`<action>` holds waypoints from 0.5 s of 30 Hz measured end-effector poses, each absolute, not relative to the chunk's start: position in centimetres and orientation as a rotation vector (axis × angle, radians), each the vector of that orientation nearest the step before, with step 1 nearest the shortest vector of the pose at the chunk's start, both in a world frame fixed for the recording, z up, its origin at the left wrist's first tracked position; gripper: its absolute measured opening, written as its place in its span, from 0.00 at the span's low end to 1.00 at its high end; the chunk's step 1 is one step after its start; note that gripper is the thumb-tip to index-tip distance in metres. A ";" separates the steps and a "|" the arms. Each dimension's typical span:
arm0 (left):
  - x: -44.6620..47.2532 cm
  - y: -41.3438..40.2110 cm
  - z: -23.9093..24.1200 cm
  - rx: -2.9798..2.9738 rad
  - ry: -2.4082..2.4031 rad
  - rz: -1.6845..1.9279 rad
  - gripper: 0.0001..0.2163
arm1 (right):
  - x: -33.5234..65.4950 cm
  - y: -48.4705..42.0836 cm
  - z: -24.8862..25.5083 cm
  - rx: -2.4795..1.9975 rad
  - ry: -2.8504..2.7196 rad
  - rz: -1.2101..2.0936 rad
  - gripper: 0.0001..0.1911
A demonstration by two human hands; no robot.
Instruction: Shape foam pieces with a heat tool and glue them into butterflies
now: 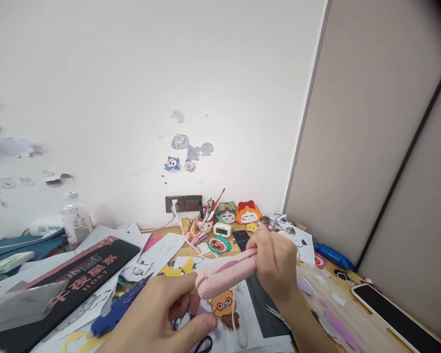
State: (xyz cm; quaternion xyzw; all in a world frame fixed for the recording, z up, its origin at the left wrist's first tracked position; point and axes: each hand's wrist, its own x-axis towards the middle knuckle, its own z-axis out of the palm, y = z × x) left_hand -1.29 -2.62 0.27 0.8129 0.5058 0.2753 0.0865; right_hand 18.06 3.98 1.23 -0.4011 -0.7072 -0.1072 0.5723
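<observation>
A long, rounded pink case (230,274), with a purple patch and a pale seam along its side, is held up over the desk. Its far-right end is in my right hand (275,260), fingers and thumb closed round it. My left hand (161,311) is at the other end, where the index finger meets the case; its thumb stands apart below. Under the case lies a brown cartoon cutout (224,306) with glasses, beside a white cord (236,314). Scissors (277,314) lie below my right wrist, and a blue glue gun (119,306) is left of my left hand.
A black printed folder (91,284) lies among papers at left, near a clear bottle (75,218). At the back are a small white clock (222,230), a pen cup (206,223), a phone (240,239) and a wall socket (183,203). A blue packet (334,256) lies at right.
</observation>
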 end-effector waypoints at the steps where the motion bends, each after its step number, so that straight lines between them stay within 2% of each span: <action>1: -1.2 -2.5 0.2 2.422 1.523 0.840 0.15 | 18.0 4.1 1.3 -0.961 -1.653 -0.209 0.27; 8: -1.0 -2.3 -1.3 2.345 1.593 1.021 0.16 | 17.7 4.7 0.8 -1.083 -1.729 -0.213 0.26; 11: -0.3 -3.0 -1.1 2.254 1.772 1.078 0.19 | 17.7 4.6 0.7 -1.148 -1.759 -0.210 0.26; 15: 0.5 -3.7 -0.1 2.222 1.743 1.051 0.18 | 17.8 4.5 0.8 -1.176 -1.808 -0.195 0.26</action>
